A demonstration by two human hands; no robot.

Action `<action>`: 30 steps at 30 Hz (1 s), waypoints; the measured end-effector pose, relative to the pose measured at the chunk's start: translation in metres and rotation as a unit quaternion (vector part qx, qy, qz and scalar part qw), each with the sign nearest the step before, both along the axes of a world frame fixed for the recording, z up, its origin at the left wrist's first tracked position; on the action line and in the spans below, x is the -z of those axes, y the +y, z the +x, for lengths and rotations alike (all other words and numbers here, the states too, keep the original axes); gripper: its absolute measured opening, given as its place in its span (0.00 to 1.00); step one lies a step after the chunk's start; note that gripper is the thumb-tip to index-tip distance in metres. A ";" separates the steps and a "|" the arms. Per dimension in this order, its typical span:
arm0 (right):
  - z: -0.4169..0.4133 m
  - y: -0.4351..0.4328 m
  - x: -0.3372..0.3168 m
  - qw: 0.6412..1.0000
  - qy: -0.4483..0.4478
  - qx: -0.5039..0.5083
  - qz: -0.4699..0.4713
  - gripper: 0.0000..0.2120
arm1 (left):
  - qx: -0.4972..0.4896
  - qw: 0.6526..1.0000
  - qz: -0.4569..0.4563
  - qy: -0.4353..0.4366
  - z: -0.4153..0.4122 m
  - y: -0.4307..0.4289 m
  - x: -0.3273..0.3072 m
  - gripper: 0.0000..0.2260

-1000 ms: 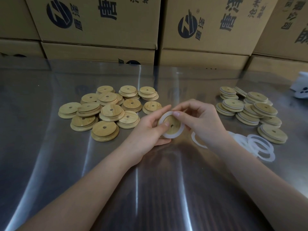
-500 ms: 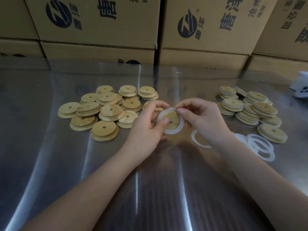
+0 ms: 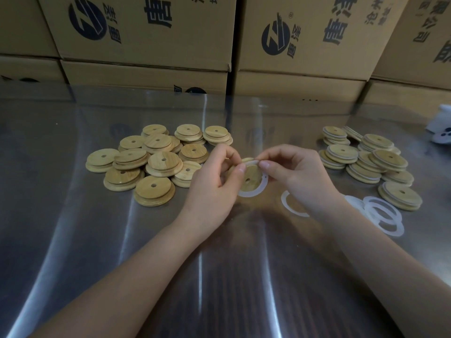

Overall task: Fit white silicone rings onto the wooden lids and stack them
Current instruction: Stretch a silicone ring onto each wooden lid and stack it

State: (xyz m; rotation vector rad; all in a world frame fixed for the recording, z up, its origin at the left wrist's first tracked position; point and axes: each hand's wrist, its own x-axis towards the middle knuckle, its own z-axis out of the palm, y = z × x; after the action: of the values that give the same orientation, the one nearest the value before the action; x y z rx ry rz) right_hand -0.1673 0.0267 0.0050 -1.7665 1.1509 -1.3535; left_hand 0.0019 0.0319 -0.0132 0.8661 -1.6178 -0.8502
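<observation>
Stacked cardboard boxes (image 3: 146,32) printed with dark logos and characters fill the background. In front of them lies a reflective metal table (image 3: 73,240), streaked with light. On its left part sits a loose pile of bare lids (image 3: 156,162), round wooden discs with a central hole, several overlapping. On the right part sits a heap of ringed lids (image 3: 371,164), each showing a pale band at its rim, stacked in short leaning columns.

Both forearms enter from the bottom edge and meet near the centre of the table, between the two piles. The left hand (image 3: 214,186) has its fingers curled and pinches the rim of one wooden lid (image 3: 253,174), held tilted above the surface. The right hand (image 3: 300,176) pinches, between thumb and forefinger, the upper edge of a white silicone ring (image 3: 252,192) that encircles the lid loosely, its lower arc hanging below the wood.

Several spare rings (image 3: 369,211) lie overlapping just right of the right wrist; a single ring (image 3: 284,201) lies partly hidden beneath that wrist. A small white object (image 3: 441,128), cut off at the right edge, cannot be identified.
</observation>
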 end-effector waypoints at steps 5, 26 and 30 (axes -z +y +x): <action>-0.001 0.000 0.000 1.000 -0.011 0.012 -0.007 0.12 | -0.029 1.000 -0.001 0.004 0.000 -0.001 0.003 0.03; -0.001 0.000 0.001 0.999 0.012 0.010 -0.030 0.14 | 0.015 0.995 0.062 0.078 0.003 0.001 -0.004 0.07; -0.003 -0.003 0.002 1.000 0.007 0.019 -0.024 0.16 | 0.033 0.996 0.060 0.053 0.003 0.002 0.000 0.13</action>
State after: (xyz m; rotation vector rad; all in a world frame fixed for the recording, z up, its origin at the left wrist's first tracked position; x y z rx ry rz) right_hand -0.1701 0.0240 0.0032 -1.7993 1.1736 -1.4042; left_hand 0.0049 0.0336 -0.0127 0.8397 -1.5213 -1.0332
